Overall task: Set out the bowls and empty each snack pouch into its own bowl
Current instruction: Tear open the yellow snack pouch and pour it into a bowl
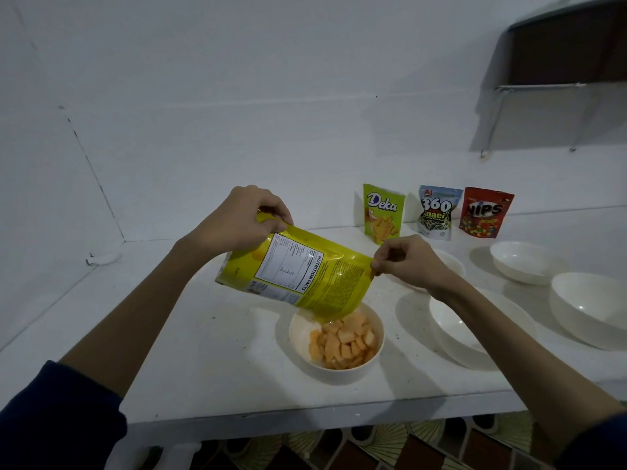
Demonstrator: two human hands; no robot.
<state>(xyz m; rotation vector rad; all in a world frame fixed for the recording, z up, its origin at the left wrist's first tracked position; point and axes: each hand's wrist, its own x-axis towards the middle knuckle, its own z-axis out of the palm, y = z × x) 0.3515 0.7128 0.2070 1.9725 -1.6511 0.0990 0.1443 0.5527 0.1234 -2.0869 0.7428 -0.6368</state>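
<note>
Two hands on one pouch. Left hand (237,220): fingers curled, bottom seam corner of yellow pouch (298,273) pinched at approx 11 o'clock of the pouch. Right hand (403,262): thumb and fingertips pinched on the side edge at approx 3 o'clock. Pouch held tilted, mouth down at approx 5 o'clock, over the rim of the front bowl (339,369); nutrition panel faces the cam. Orange snack pieces (342,340) piled in that bowl, some seen at the pouch mouth.

Handling, judged: film is thin, glossy, soft, prob. slippery; nearly light now w/ most contents out. Best held at the stiff sealed seams and corners, as done, not mid-panel, which would crumple and trap pieces. Pieces look brittle, so a gentle shake is advised.

Further out: three pouches stood upright against the wall at approx 1 o'clock of the bowl, unopened as far as can be told: green Deka pouch (383,213), 360 Kuaci pouch (437,212), red Nips pouch (485,213). Empty white bowls (522,262) set at 2–3 o'clock on the white counter (203,334), one partly hidden behind the right hand. Dark sleeves at frame bottom.
</note>
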